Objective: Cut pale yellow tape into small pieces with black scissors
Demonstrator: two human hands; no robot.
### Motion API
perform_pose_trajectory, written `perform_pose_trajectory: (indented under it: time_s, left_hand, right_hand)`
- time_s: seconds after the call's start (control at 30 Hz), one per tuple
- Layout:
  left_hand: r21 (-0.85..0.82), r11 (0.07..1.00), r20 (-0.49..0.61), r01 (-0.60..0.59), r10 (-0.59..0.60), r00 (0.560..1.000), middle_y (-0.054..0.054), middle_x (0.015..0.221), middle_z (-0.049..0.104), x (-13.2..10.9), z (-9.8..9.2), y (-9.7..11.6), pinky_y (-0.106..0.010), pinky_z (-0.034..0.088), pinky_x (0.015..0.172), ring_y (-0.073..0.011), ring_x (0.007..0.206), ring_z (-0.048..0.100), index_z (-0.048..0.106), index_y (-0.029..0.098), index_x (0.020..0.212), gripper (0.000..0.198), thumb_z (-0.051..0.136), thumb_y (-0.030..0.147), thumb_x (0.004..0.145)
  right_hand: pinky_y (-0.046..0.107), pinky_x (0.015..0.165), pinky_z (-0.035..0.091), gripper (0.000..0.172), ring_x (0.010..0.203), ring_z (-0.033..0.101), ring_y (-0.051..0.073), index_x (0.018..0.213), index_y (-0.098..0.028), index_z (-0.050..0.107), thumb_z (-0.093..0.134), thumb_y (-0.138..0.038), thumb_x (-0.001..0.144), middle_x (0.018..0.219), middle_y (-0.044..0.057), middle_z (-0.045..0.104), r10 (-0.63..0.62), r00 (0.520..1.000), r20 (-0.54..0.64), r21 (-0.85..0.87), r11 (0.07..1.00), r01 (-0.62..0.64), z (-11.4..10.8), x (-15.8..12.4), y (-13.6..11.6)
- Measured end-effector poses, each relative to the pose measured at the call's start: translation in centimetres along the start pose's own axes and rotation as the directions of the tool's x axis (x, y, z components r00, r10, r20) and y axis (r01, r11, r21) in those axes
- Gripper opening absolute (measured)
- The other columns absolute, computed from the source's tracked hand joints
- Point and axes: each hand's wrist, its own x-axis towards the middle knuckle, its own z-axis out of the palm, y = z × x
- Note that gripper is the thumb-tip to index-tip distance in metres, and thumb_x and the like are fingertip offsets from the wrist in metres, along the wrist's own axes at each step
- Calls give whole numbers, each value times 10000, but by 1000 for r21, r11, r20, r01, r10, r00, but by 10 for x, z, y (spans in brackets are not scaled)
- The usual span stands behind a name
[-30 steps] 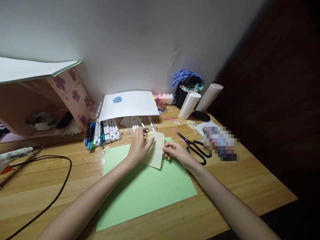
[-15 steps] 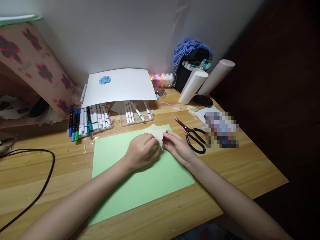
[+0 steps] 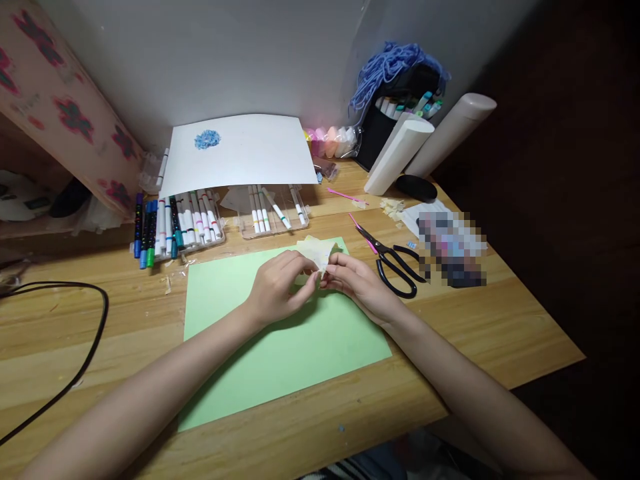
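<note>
A small pale yellow piece of paper (image 3: 317, 251), crumpled and folded, is pinched between both hands above a light green sheet (image 3: 280, 333) on the wooden desk (image 3: 500, 333). My left hand (image 3: 280, 290) grips its near left edge with curled fingers. My right hand (image 3: 353, 283) pinches the near right edge with thumb and fingers. The two hands meet fingertip to fingertip at the top middle of the green sheet.
Black scissors (image 3: 393, 263) lie just right of my right hand. Marker trays (image 3: 180, 223) and a white sheet with a blue blot (image 3: 240, 153) sit behind. A black pen holder with blue yarn (image 3: 395, 100), two pale cylinders (image 3: 400, 157) and a black cable (image 3: 65, 373) are around.
The yellow paper, flat under my left hand a second ago, has been gathered up and folded between both hands. The camera tilted down and moved closer.
</note>
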Motion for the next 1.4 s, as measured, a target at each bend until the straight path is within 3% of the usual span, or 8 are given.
perform_pose_trajectory:
  time_s: [0.47,0.73,0.97,1.13,1.4]
  left_hand:
    - [-124,987,-17,104,-107,994,-20,723,584,0,-2,1,-271,418,654,-139,682,516,540,177,798,56,498,191,833]
    - [-233,952,135,200,-172,976,-20,782,565,5,-4,0,-269,412,671,-142,725,507,524,181,843,82,506,261,853]
    - [-367,876,144,312,-278,950,6,727,540,7,-4,-4,-240,399,649,-116,681,494,516,174,767,127,513,260,861]
    - [-445,820,134,359,-335,933,7,731,535,8,-3,-6,-241,406,666,-115,689,495,512,175,760,142,517,276,860]
    - [-438,825,168,357,-316,934,-4,752,542,9,-4,-6,-255,407,661,-121,696,500,513,176,791,164,483,312,877]
  right_hand:
    - [273,734,458,180,682,542,107,738,-175,536,642,-317,765,709,-23,549,-96,995,-8,-97,991,95,-3,4,4]
    - [263,683,417,210,681,518,113,726,-180,514,639,-341,773,711,-26,520,-178,984,26,-279,944,178,0,3,7]
    - [260,653,409,163,669,506,110,748,-176,526,609,-305,801,719,-22,521,-211,977,38,-338,917,212,2,2,7]
    - [271,682,437,155,688,525,113,739,-176,538,610,-299,798,730,-15,527,-200,980,16,-332,923,194,3,1,5]
    - [256,702,447,152,686,542,105,711,-172,558,637,-284,777,707,-19,552,-154,988,8,-224,963,152,2,1,2]
